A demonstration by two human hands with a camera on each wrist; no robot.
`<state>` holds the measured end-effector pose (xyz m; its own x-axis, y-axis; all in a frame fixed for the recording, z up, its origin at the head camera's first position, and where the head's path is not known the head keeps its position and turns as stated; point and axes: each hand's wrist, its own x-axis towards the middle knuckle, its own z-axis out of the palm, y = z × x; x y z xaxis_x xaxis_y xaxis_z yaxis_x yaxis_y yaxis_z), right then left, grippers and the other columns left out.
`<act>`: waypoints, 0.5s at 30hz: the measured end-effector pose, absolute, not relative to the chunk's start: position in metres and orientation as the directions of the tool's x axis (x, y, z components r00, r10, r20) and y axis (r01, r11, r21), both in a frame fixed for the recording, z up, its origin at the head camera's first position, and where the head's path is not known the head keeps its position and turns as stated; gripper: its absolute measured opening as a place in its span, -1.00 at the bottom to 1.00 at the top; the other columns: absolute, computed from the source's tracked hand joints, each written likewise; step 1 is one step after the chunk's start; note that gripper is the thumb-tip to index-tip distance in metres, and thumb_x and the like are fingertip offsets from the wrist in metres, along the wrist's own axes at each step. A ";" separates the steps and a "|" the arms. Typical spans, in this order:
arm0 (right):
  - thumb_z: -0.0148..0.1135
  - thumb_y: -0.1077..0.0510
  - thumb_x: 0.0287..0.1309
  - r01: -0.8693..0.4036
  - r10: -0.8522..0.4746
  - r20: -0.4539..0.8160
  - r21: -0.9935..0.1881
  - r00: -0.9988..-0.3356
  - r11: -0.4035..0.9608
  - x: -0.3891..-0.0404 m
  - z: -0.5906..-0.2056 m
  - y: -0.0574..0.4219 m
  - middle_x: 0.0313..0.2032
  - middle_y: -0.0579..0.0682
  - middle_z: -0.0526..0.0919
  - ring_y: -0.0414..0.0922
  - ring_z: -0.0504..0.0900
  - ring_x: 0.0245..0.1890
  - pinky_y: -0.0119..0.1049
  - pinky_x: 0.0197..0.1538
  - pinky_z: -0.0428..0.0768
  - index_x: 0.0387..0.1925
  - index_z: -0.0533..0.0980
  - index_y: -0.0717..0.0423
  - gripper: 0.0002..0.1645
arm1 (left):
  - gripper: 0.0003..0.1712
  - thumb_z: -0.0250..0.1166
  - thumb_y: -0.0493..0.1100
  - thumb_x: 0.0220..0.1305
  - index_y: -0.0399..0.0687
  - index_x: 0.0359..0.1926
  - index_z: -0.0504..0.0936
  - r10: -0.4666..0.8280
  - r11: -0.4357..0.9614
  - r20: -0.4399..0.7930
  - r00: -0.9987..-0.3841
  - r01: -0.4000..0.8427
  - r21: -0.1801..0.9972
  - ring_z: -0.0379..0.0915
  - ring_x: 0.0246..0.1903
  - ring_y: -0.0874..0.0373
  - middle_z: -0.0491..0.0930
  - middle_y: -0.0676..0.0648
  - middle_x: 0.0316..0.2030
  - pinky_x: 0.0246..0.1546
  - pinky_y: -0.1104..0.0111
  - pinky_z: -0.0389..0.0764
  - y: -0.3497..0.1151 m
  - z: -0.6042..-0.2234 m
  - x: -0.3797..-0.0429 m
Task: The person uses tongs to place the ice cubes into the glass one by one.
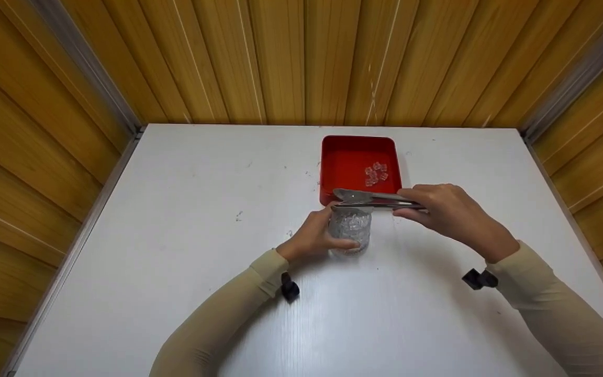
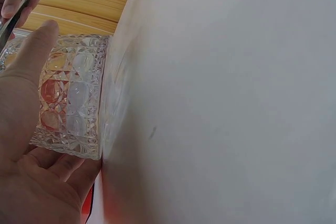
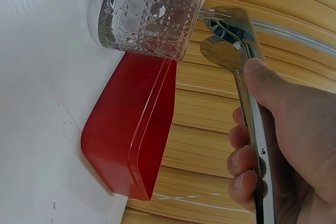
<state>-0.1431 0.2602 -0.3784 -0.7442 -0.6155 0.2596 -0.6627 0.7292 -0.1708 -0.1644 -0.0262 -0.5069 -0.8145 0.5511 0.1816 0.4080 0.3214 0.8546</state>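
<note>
A clear cut-glass tumbler (image 1: 353, 230) stands on the white table, and my left hand (image 1: 309, 236) grips its side, thumb across the front. The left wrist view shows the glass (image 2: 73, 95) between thumb and fingers. In my right hand (image 1: 450, 212) is a pair of metal tongs (image 1: 355, 196), held level with the ends above the tumbler's rim. From the right wrist view, the spoon-shaped end of the tongs (image 3: 221, 52) is beside the glass mouth, its two halves a little apart. I cannot tell whether anything lies between them.
Just behind the tumbler sits a square red tray (image 1: 341, 157). Several small clear cubes (image 1: 376, 174) lie together in its right part. Wood-panelled walls (image 1: 280, 63) rise at the back and both sides of the white table (image 1: 202, 173).
</note>
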 end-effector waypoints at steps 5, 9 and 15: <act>0.57 0.03 0.11 -0.677 -0.625 0.281 -0.159 -0.729 0.718 -0.144 -0.382 0.261 -0.31 -0.04 0.78 -0.21 0.59 -0.50 -0.27 -0.40 0.64 0.00 0.71 0.05 -0.58 | -0.03 0.65 0.06 0.03 0.07 0.41 0.36 0.554 0.320 0.166 -0.815 0.393 0.862 0.59 0.02 0.26 0.68 0.05 0.09 0.17 0.38 0.53 -0.025 -0.506 -0.164; 0.57 0.04 0.11 -0.672 -0.622 0.267 -0.175 -0.736 0.720 -0.144 -0.383 0.261 -0.29 -0.05 0.79 -0.20 0.62 -0.47 -0.25 -0.36 0.68 0.01 0.71 0.04 -0.58 | 0.00 0.66 0.06 0.02 0.09 0.42 0.34 0.552 0.319 0.160 -0.819 0.384 0.866 0.57 0.05 0.26 0.66 0.06 0.12 0.20 0.37 0.51 -0.025 -0.506 -0.164; 0.56 0.05 0.13 -0.664 -0.617 0.254 -0.182 -0.744 0.725 -0.144 -0.385 0.262 -0.26 -0.03 0.79 -0.16 0.67 -0.42 -0.20 -0.32 0.72 0.04 0.70 0.04 -0.56 | 0.03 0.66 0.08 0.00 0.09 0.44 0.33 0.544 0.333 0.154 -0.825 0.381 0.862 0.56 0.06 0.26 0.65 0.05 0.14 0.21 0.37 0.50 -0.025 -0.506 -0.163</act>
<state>-0.1444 0.2615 -0.3847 -0.7443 -0.6175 0.2545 -0.6640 0.7251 -0.1825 -0.1632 -0.0250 -0.5059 -0.8248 0.5440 0.1541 0.3809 0.3333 0.8624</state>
